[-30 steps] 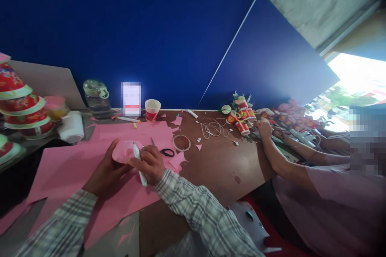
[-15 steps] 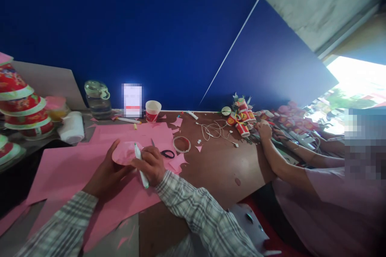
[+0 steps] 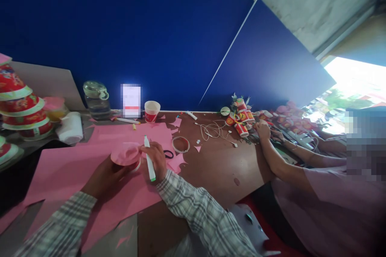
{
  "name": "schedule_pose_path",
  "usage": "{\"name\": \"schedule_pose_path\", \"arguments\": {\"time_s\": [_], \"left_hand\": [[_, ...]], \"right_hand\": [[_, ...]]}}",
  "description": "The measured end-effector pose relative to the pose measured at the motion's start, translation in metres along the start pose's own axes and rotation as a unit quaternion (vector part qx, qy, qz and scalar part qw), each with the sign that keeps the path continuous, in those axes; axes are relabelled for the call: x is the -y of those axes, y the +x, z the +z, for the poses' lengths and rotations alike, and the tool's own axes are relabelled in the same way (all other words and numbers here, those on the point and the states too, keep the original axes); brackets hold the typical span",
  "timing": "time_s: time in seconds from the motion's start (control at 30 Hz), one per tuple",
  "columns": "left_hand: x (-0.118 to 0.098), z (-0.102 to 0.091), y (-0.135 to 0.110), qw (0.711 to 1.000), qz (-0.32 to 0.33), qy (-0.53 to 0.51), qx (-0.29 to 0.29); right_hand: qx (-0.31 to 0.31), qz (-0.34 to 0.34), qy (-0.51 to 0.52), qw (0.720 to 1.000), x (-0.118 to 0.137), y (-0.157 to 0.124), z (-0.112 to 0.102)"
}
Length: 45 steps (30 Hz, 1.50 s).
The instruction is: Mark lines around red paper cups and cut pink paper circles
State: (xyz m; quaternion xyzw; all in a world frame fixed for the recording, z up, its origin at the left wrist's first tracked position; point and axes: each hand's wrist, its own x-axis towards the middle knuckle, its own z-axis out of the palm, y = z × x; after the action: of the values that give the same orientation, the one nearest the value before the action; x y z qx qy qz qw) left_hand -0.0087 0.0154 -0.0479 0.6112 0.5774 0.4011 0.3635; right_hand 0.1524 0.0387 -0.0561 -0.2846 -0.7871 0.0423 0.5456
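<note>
Brown tbl (image 3: 217,168): L hand (image 3: 110,173) half-curled round pink-topped cup (image 3: 124,155), R hand (image 3: 157,157) pinched marker (image 3: 150,164); L slack could've tipped cup.

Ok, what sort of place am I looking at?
Likely a shared craft workspace: flat pink paper sheets, a slim white marker in the right hand, and clustered red paper cups by another person's hand.

Behind the brown tabletop (image 3: 217,172) stand 2 deep-blue panels — a broad panel (image 3: 126,28) and a smaller panel (image 3: 268,64), parted by a pale slanting edge (image 3: 228,51) — while mottled grey masonry (image 3: 307,12) shows at upper right, above a glaring bright opening (image 3: 362,74).
</note>
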Motion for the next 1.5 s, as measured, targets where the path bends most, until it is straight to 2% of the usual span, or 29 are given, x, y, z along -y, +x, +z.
{"name": "schedule_pose_path", "arguments": {"time_s": [0.13,0.23,0.47,0.63,0.83,1.0,1.2,1.4,1.5], "left_hand": [[-0.002,0.0,0.0,1.0,0.008,-0.023,-0.018],[0.001,0.0,0.001,0.998,0.035,0.0,-0.044],[0.0,0.0,0.001,0.999,0.039,0.017,-0.03],[0.002,0.0,0.001,0.997,0.06,0.019,-0.044],[0.008,0.001,0.001,0.998,0.028,0.013,-0.051],[0.007,0.0,0.002,0.997,0.051,0.028,-0.059],[0.009,0.0,0.003,0.997,0.049,0.028,-0.042],[0.006,0.001,0.002,0.998,0.057,0.017,-0.035],[0.008,0.001,0.002,0.997,0.06,0.017,-0.035]], "right_hand": [[0.012,-0.013,0.018,1.0,0.009,0.002,-0.006],[-0.007,0.004,0.045,0.999,0.017,0.005,-0.012],[-0.012,0.053,0.052,0.997,0.021,0.004,-0.01],[0.001,0.035,0.04,0.999,0.02,0.005,-0.008],[0.029,0.033,0.022,0.999,0.019,0.007,-0.006],[0.035,0.028,0.031,0.998,0.019,0.007,-0.005],[0.034,0.034,0.038,0.998,0.019,0.006,-0.006],[0.003,0.041,0.025,0.999,0.02,0.008,-0.009],[0.014,0.043,0.032,0.998,0.021,0.009,-0.008]]}}
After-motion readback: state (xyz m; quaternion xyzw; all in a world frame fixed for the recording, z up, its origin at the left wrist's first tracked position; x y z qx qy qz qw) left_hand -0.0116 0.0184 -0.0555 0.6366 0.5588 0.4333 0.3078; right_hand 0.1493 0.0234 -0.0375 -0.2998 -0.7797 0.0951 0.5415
